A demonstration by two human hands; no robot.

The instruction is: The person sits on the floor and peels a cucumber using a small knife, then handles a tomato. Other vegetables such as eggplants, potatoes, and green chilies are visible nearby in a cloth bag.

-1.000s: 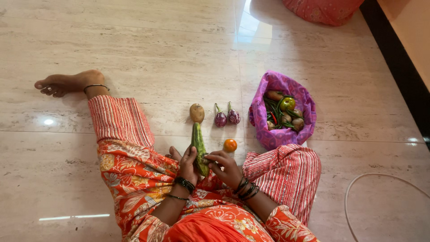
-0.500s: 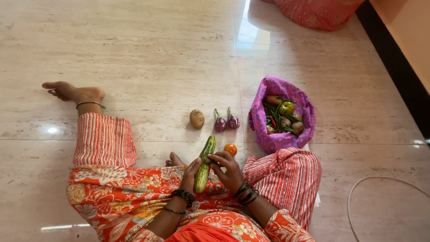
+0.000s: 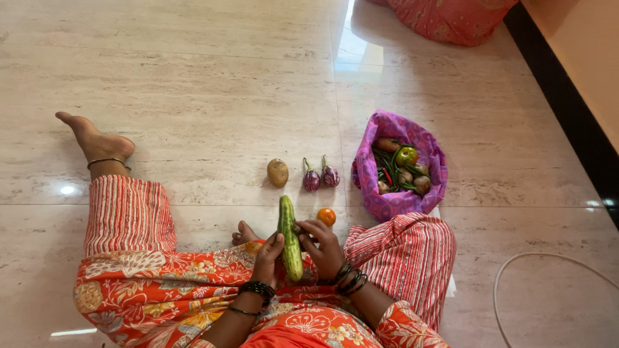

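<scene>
Seated person, both hands gripping long green striped cucumber (image 3: 289, 237) above lap: left hand (image 3: 269, 256) low, right hand (image 3: 320, 241) mid-length. Small orange tomato (image 3: 326, 216) just beside (on polished marble floor (image 3: 213, 96)); careless nudge could roll it.

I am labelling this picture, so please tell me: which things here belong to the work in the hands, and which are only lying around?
In the work:
- cucumber, held by left hand and right hand

Lying about:
- potato on the floor
- two small aubergines
- orange tomato
- purple bag of vegetables
- white cable
- red cushion
</scene>
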